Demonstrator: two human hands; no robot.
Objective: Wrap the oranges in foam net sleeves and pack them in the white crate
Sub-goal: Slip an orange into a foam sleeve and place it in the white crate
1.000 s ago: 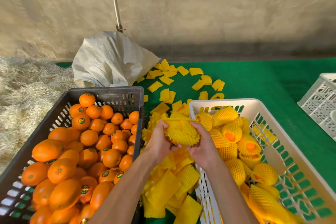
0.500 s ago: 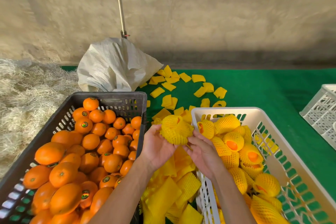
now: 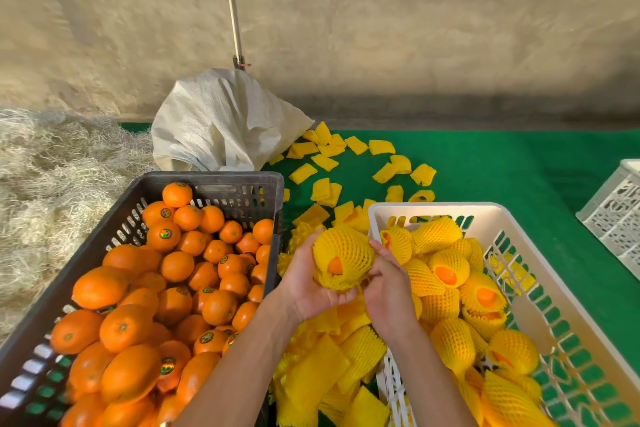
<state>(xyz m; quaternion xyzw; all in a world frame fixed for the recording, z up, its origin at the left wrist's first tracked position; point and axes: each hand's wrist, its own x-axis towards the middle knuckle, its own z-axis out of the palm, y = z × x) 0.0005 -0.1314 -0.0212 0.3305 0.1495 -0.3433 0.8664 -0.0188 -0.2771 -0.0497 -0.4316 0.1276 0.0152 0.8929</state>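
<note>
Yellow foam net sleeve [image 3: 341, 255] was clamped around one orange by both hands' fingers [image 3: 379, 253]; the white crate [image 3: 485, 210] was part-filled, the black crate [image 3: 211, 178] remained full.

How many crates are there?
3. The dark crate of bare oranges sits on the left, the white crate with wrapped oranges on the right, and another white crate shows partly at the far right edge. More may be out of view.

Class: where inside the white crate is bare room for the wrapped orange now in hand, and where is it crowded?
Free: the white plastic crate's right side, bare floor along its right wall. Crowded: its left half, piled with yellow-netted oranges. Both hands, left hand and right hand, hold the net-sleeved orange.
</note>
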